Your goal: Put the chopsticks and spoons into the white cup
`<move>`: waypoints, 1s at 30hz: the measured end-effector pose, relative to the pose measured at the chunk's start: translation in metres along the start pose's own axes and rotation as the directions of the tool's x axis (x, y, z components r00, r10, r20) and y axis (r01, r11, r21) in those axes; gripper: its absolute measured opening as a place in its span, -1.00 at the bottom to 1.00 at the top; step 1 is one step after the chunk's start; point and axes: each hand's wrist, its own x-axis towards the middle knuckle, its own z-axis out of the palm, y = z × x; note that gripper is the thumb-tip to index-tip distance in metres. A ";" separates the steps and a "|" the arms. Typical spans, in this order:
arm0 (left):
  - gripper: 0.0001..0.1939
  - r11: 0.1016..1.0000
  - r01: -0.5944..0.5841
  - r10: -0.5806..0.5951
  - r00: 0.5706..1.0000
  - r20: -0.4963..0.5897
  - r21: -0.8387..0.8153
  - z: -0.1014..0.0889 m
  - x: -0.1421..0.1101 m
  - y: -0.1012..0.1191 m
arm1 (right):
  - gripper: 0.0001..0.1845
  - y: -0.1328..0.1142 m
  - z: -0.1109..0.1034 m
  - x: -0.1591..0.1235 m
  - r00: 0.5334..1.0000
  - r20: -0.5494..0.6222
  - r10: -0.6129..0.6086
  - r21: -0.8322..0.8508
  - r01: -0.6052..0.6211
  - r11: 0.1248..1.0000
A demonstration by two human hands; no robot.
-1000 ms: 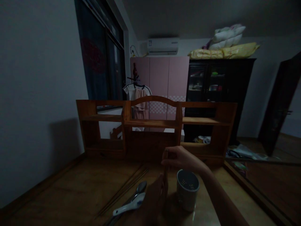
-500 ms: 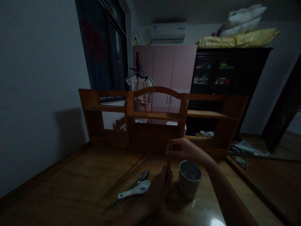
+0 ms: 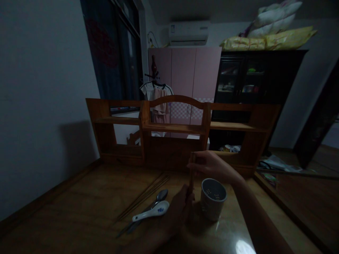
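Observation:
Upright between my hands stands a small bundle of chopsticks (image 3: pixel 191 180); how many is too dark to tell. My left hand (image 3: pixel 178 208) is wrapped round their lower part, close above the table. With thumb and fingers, my right hand (image 3: pixel 208 164) pinches them near the top. Just right of the bundle sits a grey utensil holder (image 3: pixel 213 208) with small holes in its bottom or inner wall. Left of my left hand lie a white ceramic spoon (image 3: pixel 152 211) with a blue pattern, a metal spoon (image 3: pixel 161 195) partly beneath it, and several more chopsticks (image 3: pixel 144 197).
A wooden shelf unit (image 3: pixel 176 128) rises along the table's far edge. The wooden table (image 3: pixel 87 204) meets a wall (image 3: pixel 47 106) on the left. Beyond are a pink wardrobe (image 3: pixel 182 74), a dark cabinet (image 3: pixel 278 81) and clothes on a rack (image 3: pixel 160 100).
The view has tipped down very slightly. Both hands keep their hold on the chopsticks, and the spoons and utensil holder stay where they were.

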 end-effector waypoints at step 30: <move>-0.63 0.975 -0.184 0.183 0.983 0.016 0.127 -0.007 -0.005 0.017 | -0.75 -0.007 -0.100 -0.077 0.804 -0.587 0.094 -0.005 -0.120 0.993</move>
